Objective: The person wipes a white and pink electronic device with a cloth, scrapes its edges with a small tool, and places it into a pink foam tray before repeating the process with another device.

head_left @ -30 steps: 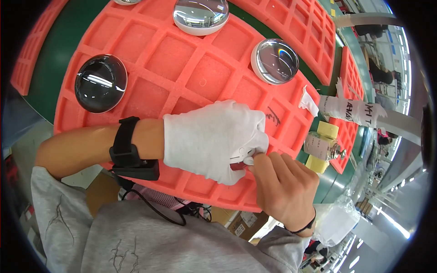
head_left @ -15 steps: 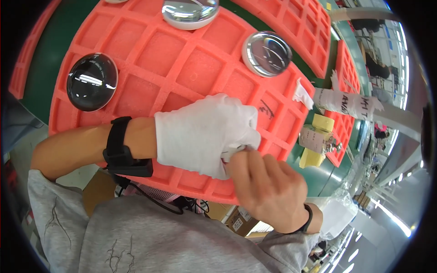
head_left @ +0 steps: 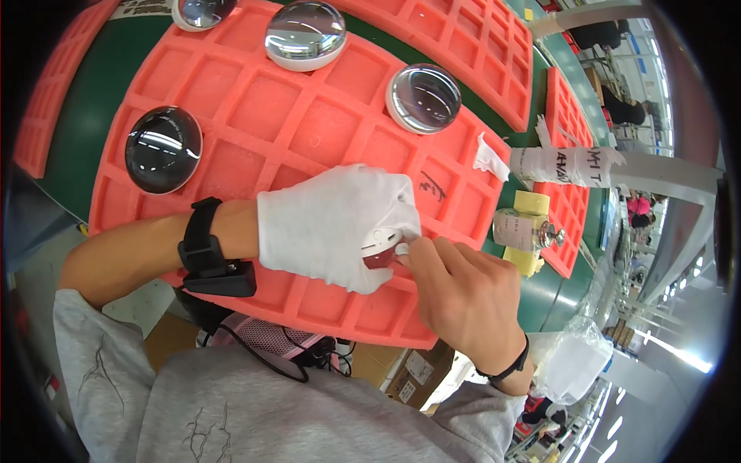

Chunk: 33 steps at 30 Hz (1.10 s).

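Observation:
My left hand point(head_left: 332, 228), in a white glove, is curled around a round, glossy glass lens point(head_left: 380, 248). Only part of that lens shows between the fingers, with white reflections above and a reddish tone below. My bare right hand point(head_left: 467, 297) meets it from the right, its fingers bent and pinched at the lens edge. A small white bit point(head_left: 401, 249) shows at those fingertips; its kind cannot be made out. Both hands are over a pink foam tray point(head_left: 266, 100) with square pockets. On the tray rest a dark-looking glass lens point(head_left: 164, 150) and clear domed lenses point(head_left: 424, 98).
Further pink trays point(head_left: 463, 46) lie on the green table beyond and to the right. A yellow-wrapped bottle point(head_left: 519, 231) with a metal top stands right of the tray. A taped grey bar point(head_left: 571, 166) reaches in from the right. Cardboard boxes point(head_left: 417, 378) sit below the table edge.
The view has shifted slightly, so the tray's far lenses show more fully. More of the held lens is now visible between my hands, and my right fingertips have moved slightly along its edge.

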Each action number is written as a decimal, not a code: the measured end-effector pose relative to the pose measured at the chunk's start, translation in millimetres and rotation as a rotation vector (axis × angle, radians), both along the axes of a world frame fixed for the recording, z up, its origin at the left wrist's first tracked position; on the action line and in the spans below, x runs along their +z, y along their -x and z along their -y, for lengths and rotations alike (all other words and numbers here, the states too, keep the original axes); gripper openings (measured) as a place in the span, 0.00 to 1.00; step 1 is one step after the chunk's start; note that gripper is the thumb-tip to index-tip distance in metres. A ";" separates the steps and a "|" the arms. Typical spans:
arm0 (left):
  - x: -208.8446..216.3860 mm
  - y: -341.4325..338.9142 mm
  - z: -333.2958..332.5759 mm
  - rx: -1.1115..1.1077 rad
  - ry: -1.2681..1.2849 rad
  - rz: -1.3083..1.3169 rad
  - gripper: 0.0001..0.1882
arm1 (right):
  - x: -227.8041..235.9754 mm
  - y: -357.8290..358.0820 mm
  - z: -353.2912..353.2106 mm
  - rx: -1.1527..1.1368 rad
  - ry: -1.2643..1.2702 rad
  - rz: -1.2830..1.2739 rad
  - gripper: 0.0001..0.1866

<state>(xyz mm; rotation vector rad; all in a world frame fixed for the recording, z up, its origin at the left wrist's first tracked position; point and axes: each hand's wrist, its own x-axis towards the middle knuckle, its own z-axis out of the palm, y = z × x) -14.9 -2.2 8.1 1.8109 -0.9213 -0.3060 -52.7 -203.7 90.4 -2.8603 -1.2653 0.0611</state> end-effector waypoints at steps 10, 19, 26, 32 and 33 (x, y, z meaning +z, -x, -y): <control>-2.5 -0.8 -0.9 -0.019 0.047 0.057 0.12 | 2.0 6.6 -13.8 -0.025 0.053 -0.029 0.10; -13.1 -1.1 1.2 0.015 0.071 0.106 0.14 | -1.3 20.0 -30.7 -0.063 0.139 0.069 0.09; -8.2 1.1 1.9 0.017 0.022 0.071 0.10 | -2.8 25.0 -33.9 -0.058 0.102 0.056 0.08; -4.2 0.8 1.5 0.002 0.010 0.041 0.11 | -0.6 13.2 -16.0 -0.161 -0.068 -0.099 0.08; -4.6 1.8 2.2 0.000 0.006 0.033 0.11 | -1.3 13.4 -15.2 -0.175 -0.078 -0.110 0.09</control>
